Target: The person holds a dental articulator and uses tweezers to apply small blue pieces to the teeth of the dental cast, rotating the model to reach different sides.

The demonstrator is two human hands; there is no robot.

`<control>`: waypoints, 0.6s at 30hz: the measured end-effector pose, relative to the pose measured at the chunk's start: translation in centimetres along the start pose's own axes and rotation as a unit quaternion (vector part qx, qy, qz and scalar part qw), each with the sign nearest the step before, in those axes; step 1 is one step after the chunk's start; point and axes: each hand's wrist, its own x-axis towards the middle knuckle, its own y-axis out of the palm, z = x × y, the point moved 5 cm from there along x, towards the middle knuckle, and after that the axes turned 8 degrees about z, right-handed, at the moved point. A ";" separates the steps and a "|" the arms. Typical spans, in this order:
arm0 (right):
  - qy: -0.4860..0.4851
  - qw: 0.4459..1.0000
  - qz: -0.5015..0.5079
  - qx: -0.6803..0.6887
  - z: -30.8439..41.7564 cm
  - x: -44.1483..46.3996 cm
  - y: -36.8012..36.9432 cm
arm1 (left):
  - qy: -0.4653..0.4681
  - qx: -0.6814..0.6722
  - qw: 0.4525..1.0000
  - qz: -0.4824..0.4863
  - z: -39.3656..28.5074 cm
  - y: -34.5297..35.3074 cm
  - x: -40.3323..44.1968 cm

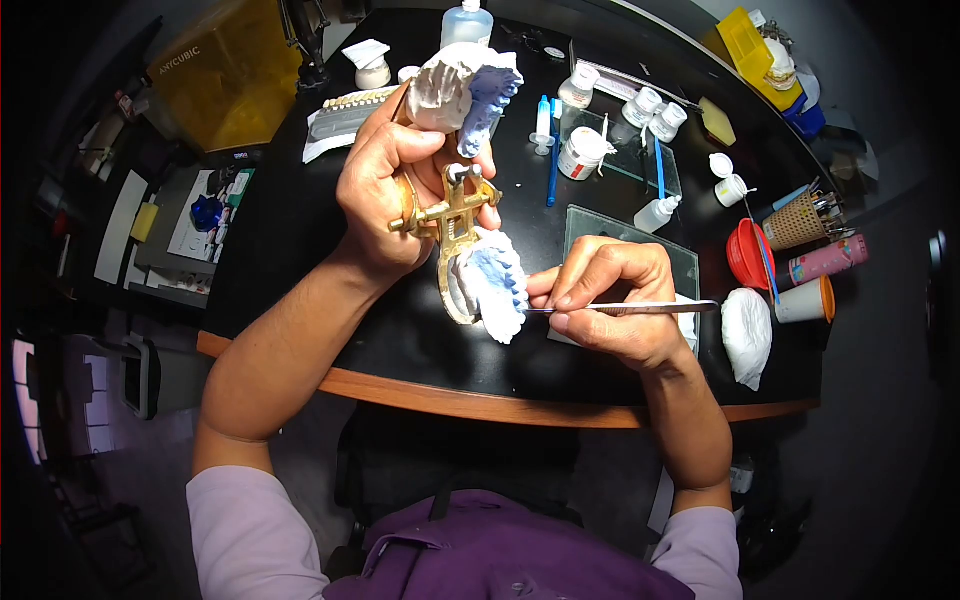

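My left hand (385, 195) is wrapped round a brass articulator (456, 215), which stands opened above the desk. Its upper end carries a white plaster cast (440, 92) with a blue-tinted dental arch (488, 105). On the lower end sits a second white and blue cast (490, 285) with a row of teeth. My right hand (620, 300) pinches a slim metal instrument (650, 308) between thumb and fingers. The instrument's thin tip reaches the right edge of the lower cast; whether it touches is too small to tell.
Glass plates (680, 262), a white jar (584, 153), small bottles (657, 213) and a syringe (543, 125) lie beyond my right hand. Further right are a red bowl (748, 255), a cup (805, 300) and a white bag (746, 335). The wooden desk edge (480, 400) runs nearest me.
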 end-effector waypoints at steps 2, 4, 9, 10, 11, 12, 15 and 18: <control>0.004 1.000 -0.002 0.008 0.0 0.0 0.0 | -0.002 -0.011 1.000 -0.001 0.1 -0.1 0.0; 0.006 1.000 -0.003 0.014 0.0 0.0 0.0 | -0.003 -0.016 1.000 0.002 0.2 -0.2 -0.1; 0.003 1.000 0.000 0.008 -0.2 -0.1 -0.1 | -0.003 -0.010 1.000 0.000 0.1 0.0 0.0; 0.000 1.000 -0.001 0.005 -0.2 -0.1 -0.1 | -0.001 -0.010 1.000 0.005 0.1 -0.1 0.0; -0.003 1.000 -0.002 0.003 -0.2 0.0 -0.1 | 0.003 -0.001 1.000 0.004 0.0 -0.1 0.0; -0.007 1.000 -0.003 0.000 -0.2 0.0 -0.1 | 0.007 0.007 1.000 0.004 -0.1 -0.1 -0.1; -0.024 1.000 0.002 -0.017 0.0 0.0 -0.2 | 0.015 0.003 1.000 -0.002 -0.3 -0.1 -0.1; -0.042 0.999 -0.006 -0.015 0.0 0.0 -0.3 | 0.024 -0.008 1.000 -0.012 -0.3 -0.2 -0.1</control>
